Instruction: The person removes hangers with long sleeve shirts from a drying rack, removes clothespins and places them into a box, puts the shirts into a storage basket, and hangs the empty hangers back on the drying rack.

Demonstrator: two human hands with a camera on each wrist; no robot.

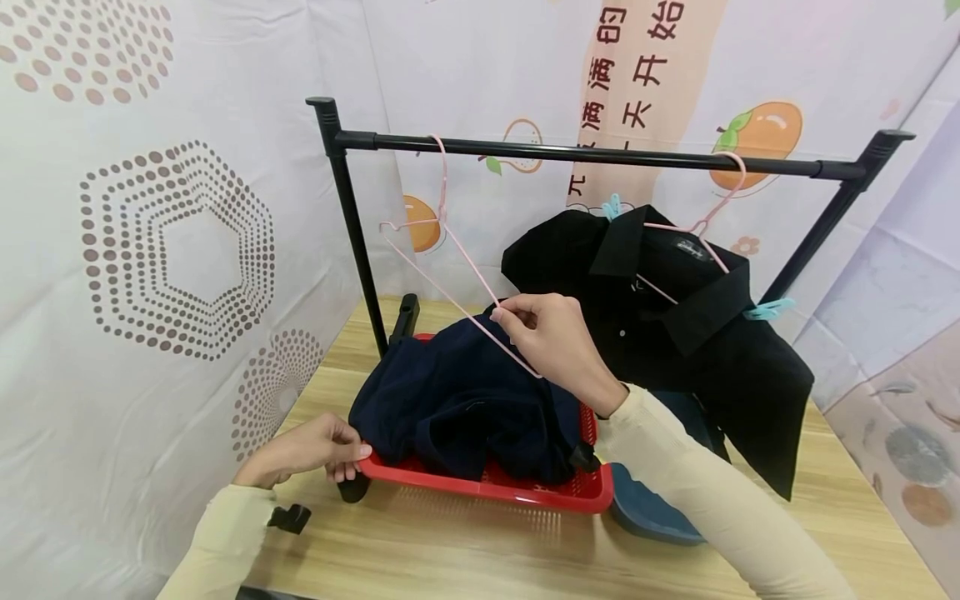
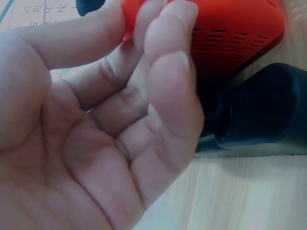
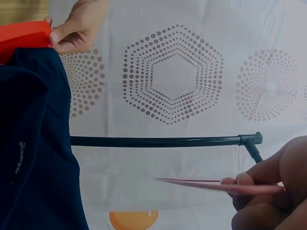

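Observation:
My right hand [image 1: 558,346] pinches one sloping arm of a pink clothes hanger [image 1: 468,260] between thumb and fingers. That hanger's hook passes over the black rail [image 1: 555,152], and its frame slants down to the right. With thumb and curled fingers, my left hand [image 1: 311,450] grips the front left corner of a red plastic basket [image 1: 480,490]. A dark navy garment [image 1: 465,383] lies bunched in the basket, below the hanger. In the right wrist view, small lettering shows on the navy garment [image 3: 33,120], and the hanger [image 3: 216,186] is seen edge-on.
A black collared shirt [image 1: 675,333] hangs at right on another pink hanger [image 1: 731,196], with light-blue pegs [image 1: 770,309] at its shoulders. Beneath it, a blue-grey item [image 1: 652,508] lies beside the basket. The rack's left post [image 1: 352,225] rises from the wooden table [image 1: 450,550].

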